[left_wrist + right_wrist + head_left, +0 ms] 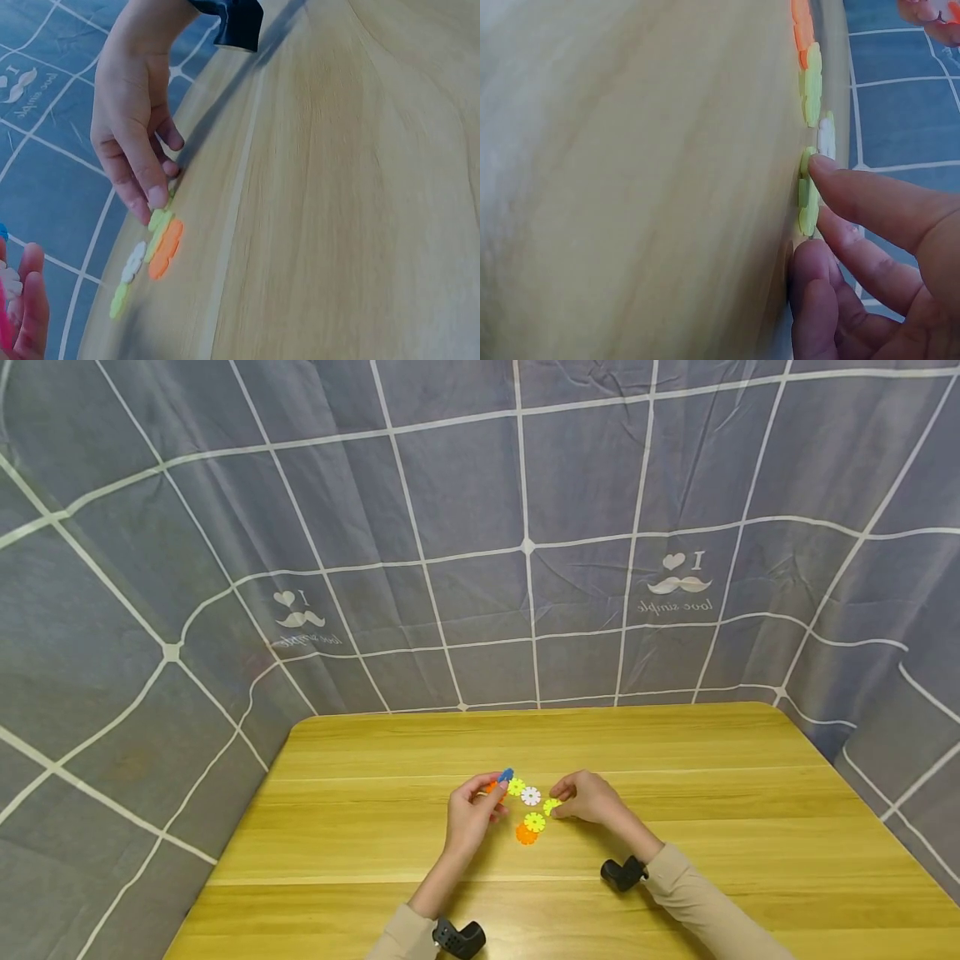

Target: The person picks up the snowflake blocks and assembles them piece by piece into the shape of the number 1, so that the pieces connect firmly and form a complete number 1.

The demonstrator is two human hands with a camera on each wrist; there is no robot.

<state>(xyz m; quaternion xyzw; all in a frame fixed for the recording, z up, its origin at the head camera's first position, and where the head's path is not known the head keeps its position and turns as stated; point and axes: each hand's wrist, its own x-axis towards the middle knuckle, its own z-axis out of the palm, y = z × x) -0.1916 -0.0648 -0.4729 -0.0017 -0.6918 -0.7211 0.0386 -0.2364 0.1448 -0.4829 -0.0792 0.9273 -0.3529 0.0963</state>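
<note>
My left hand (469, 814) holds several plastic snowflake discs in its curled fingers. A blue disc (506, 774) sticks up by the thumb and an orange disc (492, 787) shows between the fingers. A white disc (10, 283) and a bright pink edge (4, 326) also appear in that hand in the left wrist view. My right hand (591, 796) pinches a yellow-green disc (551, 807) at the table surface, thumb and fingertips at its edge (808, 191). Close by lie a white disc (531, 796) and another yellow-green disc (517, 787).
Nearer me, a yellow-green disc (535, 822) overlaps an orange disc (527, 834) on the wooden table (360, 852). A grey curtain (480, 610) with white lines hangs behind the table and along both sides. Each wrist carries a black camera (622, 873).
</note>
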